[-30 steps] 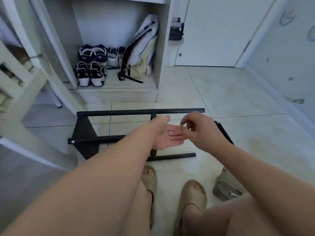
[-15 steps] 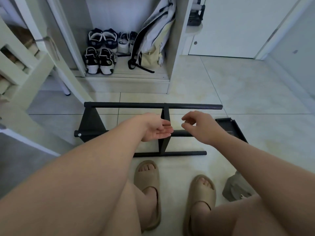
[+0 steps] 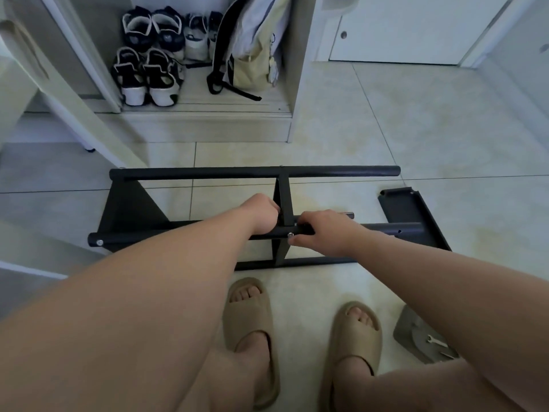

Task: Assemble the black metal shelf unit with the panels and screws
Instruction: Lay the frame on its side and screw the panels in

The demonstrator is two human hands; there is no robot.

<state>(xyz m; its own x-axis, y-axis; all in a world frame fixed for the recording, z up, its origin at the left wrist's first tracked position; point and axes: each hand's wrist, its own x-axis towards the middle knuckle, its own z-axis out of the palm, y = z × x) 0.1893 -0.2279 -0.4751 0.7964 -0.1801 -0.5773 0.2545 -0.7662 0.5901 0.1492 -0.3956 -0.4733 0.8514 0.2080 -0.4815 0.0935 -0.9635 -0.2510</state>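
Left hand [image 3: 263, 214] lowered to rail [image 3: 178, 235], fingers hidden, right hand [image 3: 325, 230] fingers wrapping rail

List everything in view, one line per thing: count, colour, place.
shelf frame: one, black, lying on the tiled floor, centre
loose panel: one, black, on the floor right of the frame
screws: two visible, silver, in the frame's near rail
grey pack: one, floor, bottom right
wrench: one, silver, on the grey pack
cabinet: one, white, far centre
sneakers: about three pairs, dark and white, inside the cabinet
backpack: one, white and beige, leaning in the cabinet
door: one, white, far right
slippers: two, beige, on the feet
left hand: holds the frame at its centre upright
right hand: grips the near rail beside a screw
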